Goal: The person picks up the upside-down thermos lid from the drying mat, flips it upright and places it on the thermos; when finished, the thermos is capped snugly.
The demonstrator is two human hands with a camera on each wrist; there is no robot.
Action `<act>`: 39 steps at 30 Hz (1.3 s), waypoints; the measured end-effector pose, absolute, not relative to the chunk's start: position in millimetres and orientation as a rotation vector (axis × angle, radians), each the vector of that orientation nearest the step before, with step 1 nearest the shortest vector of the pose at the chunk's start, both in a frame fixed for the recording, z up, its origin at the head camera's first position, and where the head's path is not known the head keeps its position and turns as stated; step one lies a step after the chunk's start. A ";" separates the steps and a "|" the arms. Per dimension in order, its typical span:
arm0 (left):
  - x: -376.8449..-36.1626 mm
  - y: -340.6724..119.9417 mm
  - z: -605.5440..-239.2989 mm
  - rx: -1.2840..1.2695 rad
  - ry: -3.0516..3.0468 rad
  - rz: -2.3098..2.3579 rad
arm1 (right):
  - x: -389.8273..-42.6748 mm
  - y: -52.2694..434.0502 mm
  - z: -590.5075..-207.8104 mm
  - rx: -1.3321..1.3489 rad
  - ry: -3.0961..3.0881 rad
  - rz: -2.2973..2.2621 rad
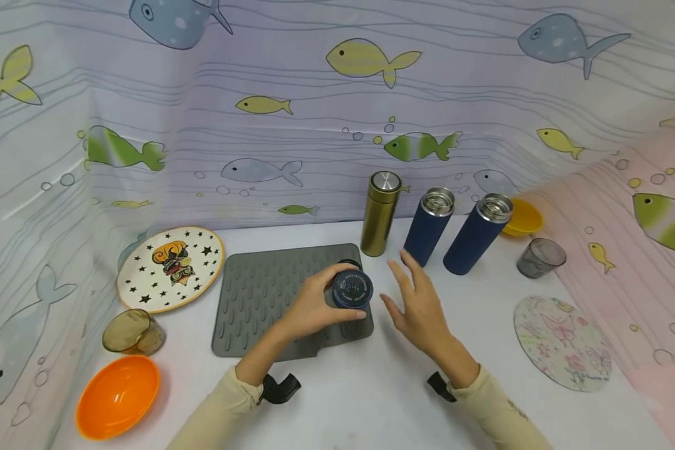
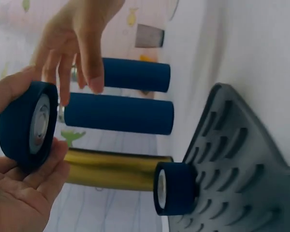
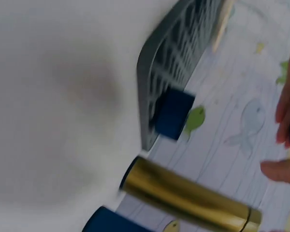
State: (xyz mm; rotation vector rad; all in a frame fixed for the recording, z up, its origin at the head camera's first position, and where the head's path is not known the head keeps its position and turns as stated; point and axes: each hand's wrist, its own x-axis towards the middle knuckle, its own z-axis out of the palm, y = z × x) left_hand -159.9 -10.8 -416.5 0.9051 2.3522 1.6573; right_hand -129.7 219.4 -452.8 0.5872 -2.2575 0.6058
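White table: left hand (image 1: 309, 306) holds blue lid (image 1: 352, 290).

Blue lid (image 1: 352, 290): round, dark navy, short cylinder, pale print on its top face. Held off the mat (image 1: 259, 294) in the left hand (image 1: 315, 309), thumb on one side of the rim and fingers on the other. In the left wrist view the lid (image 2: 26, 126) shows a silvery inner liner, open side turned away from the palm.

Second blue lid (image 2: 175, 188): same navy, same silvery liner, resting on the grey ribbed mat near its far edge, close to the gold flask (image 2: 113, 169). In the head view it is mostly hidden behind the held lid.
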 end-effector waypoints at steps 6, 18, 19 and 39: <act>-185.3 9.3 -398.5 0.898 2.388 1.690 | -174.4 240.4 -448.4 0.042 -2.206 0.842; -223.1 55.7 -362.0 0.895 2.366 1.771 | -237.6 254.5 -460.4 -0.351 -2.117 1.334; -224.4 57.6 -360.5 0.889 2.354 1.788 | -236.7 253.9 -460.3 -0.357 -2.091 1.354; -198.5 83.7 -353.5 0.960 2.274 1.770 | -130.0 206.8 -440.9 -0.091 -2.064 1.462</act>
